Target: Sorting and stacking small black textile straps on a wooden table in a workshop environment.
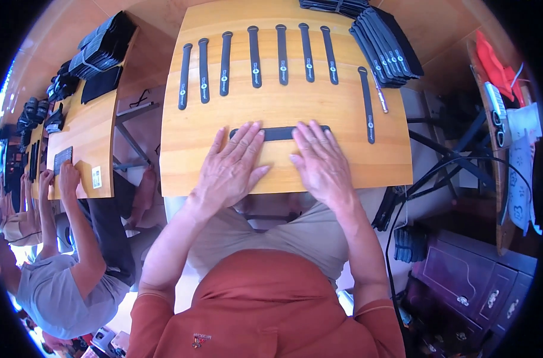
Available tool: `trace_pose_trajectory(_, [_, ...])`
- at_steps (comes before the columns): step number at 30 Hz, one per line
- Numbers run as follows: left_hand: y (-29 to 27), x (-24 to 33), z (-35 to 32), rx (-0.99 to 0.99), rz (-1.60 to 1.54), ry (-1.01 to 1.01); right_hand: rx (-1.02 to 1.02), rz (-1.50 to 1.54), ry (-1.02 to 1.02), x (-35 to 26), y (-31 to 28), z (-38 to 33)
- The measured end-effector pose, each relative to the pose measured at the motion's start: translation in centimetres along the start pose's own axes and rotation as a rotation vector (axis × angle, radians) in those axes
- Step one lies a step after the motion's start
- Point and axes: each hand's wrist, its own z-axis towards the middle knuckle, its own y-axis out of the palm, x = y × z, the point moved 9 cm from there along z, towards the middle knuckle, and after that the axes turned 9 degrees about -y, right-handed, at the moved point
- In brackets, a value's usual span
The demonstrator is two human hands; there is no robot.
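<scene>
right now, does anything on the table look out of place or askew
Slightly: the lone strap at the right lies apart from and lower than the row of seven straps, near a pen-like stick. The crosswise strap lies flat under the left hand and right hand. I see no spill or damage.

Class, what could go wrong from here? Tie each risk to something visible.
The long, flat dark-grey strap could skew if the bare left hand and bare right hand press unevenly near its ends.
The pile of black straps, seemingly jutting past the right edge of the light wooden table, might slip.
The slim silvery pen-like stick beside it could roll.
</scene>
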Motion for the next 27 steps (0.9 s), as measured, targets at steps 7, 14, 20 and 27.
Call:
trace_pose_trajectory(7, [-0.4, -2.4, -1.2, -0.070, 0.007, 0.008, 0.018, -0.061, 0.095, 1.6, -0.4, -1.3])
trace_pose_trajectory(14, [-0.1, -3.2, -2.1, -0.025, 0.057, 0.022, 0.093, 0.059, 0.105, 2.6, -2.3, -1.8])
trace_pose_trajectory(20, [-0.5, -3.1, -2.2, 0.014, 0.032, 0.012, 0.291, -0.288, 0.198, 6.1, -6.7, -4.8])
trace_pose_trajectory(27, [-0.6, -3.2, -2.4, 0.048, 0.043, 0.011, 0.181, -0.219, 0.297, 5.7, -5.2, -9.5])
